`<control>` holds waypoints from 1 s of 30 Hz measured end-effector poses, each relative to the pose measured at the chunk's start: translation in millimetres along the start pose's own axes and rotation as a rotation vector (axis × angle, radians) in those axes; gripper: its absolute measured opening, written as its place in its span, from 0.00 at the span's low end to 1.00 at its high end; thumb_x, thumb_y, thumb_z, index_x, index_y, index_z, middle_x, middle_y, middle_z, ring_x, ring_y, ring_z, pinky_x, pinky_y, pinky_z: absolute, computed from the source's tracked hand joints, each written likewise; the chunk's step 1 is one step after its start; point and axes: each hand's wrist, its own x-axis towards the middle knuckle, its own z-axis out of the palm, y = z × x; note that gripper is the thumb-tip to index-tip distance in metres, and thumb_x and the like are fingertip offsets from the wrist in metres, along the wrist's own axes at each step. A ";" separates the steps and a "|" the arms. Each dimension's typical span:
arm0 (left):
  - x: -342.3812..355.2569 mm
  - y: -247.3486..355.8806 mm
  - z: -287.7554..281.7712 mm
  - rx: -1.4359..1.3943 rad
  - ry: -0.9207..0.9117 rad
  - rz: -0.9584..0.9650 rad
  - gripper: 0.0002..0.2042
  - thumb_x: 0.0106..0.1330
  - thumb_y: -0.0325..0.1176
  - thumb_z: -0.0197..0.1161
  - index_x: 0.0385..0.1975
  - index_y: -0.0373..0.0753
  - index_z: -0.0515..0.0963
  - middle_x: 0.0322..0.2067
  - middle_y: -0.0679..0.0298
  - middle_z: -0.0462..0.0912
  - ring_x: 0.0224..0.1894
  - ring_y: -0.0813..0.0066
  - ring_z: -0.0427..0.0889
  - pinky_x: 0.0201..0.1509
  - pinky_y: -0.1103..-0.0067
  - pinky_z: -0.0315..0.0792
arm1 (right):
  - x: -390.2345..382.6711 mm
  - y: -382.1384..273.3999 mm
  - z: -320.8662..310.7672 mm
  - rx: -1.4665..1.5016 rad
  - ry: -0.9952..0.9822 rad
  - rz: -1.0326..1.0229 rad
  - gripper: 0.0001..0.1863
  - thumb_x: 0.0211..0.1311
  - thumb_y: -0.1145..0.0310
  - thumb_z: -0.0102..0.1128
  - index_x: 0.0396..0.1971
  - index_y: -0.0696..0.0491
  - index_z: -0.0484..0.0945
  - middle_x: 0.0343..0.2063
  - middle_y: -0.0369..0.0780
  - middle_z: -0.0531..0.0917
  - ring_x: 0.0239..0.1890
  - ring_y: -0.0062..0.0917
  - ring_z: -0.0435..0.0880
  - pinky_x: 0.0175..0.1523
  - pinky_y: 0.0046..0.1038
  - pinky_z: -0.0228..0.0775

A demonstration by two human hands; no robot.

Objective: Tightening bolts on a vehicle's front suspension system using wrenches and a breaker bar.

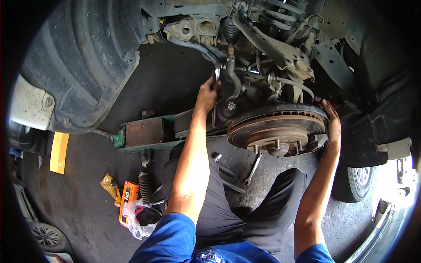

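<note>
My left hand [207, 97] is closed around a shiny metal wrench [217, 70], held upright beside the tie rod end [233, 76] below a black ribbed boot [230, 30]. The wrench's upper end meets the joint there; its exact seat is hard to make out. My right hand [333, 125] lies with stretched fingers along the right edge of the rusty brake disc [276, 127], whose hub and studs face me. Part of that hand's grip is hidden behind the edge. Above the disc sits the suspension arm [280, 50].
A green floor jack [144, 131] stands under the car at left. A combination wrench [253, 168] lies below the disc. On the floor at left are an orange box [129, 199], a plastic bag [139, 221], a ribbed boot [144, 186] and yellow cardboard [59, 152]. A wheel [359, 182] stands at right.
</note>
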 end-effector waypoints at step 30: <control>-7.4 24.2 16.4 0.086 0.033 0.070 0.22 0.69 0.42 0.61 0.57 0.34 0.77 0.48 0.39 0.81 0.56 0.49 0.80 0.58 0.69 0.72 | 0.4 1.9 -8.3 0.058 0.156 0.076 0.21 0.69 0.56 0.56 0.51 0.58 0.81 0.47 0.40 0.84 0.50 0.24 0.81 0.59 0.24 0.68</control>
